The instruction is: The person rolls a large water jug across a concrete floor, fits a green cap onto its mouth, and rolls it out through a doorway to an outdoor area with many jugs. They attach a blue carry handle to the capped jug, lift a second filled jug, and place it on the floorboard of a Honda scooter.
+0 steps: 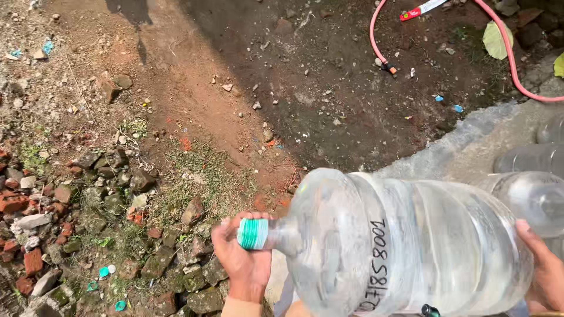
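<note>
Large clear ribbed plastic water jug (405, 246) lies sideways across your lap at five o'clock; your left hand (244, 261) wraps its green-capped neck (254, 233); your right hand (543, 273) presses its base at three o'clock; pink hose (505, 53) curls at one o'clock.
</note>
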